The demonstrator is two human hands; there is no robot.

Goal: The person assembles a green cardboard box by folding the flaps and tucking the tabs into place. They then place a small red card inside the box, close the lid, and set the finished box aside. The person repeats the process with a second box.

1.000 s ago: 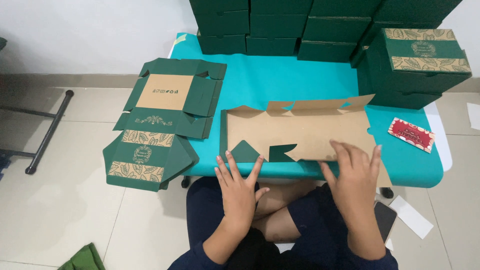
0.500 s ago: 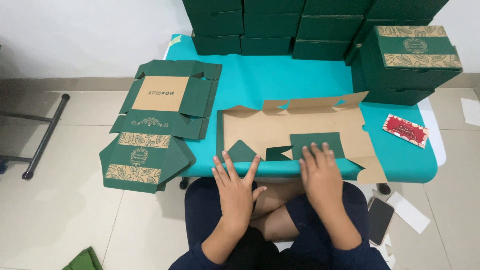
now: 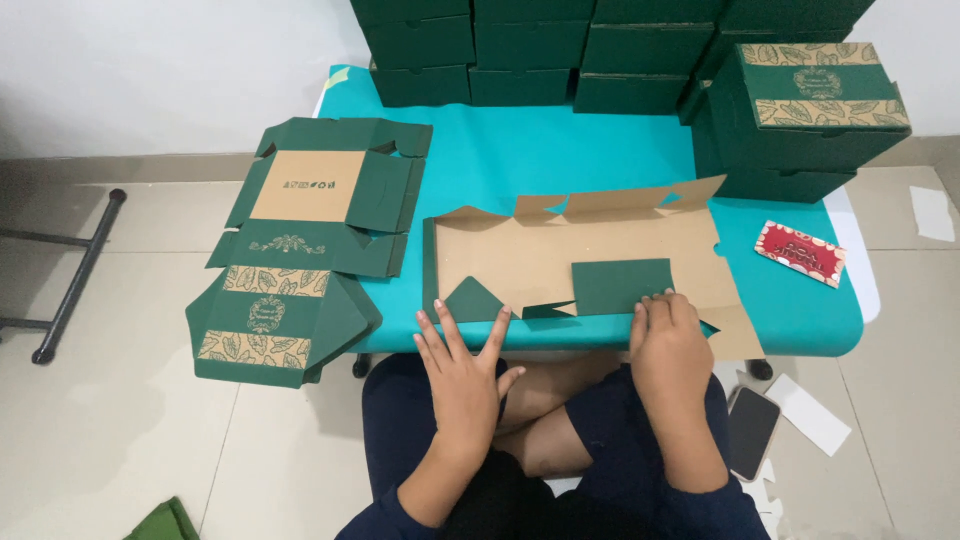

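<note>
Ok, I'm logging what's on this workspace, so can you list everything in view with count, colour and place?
flat box blank: one, brown inside up with green flaps folded over, on the table's near edge
table: one, teal top, centre
stack of unfolded box blanks: one stack, dark green with gold leaf print, hanging off the table's left edge
assembled boxes: many, count unclear, dark green, stacked along the far and right side
small card: one, red patterned, right end of the table
phone: one, dark, on the floor at right
paper strip: one, white, beside the phone
left hand: flat at the blank's near edge
right hand: pressing a folded green flap
</note>
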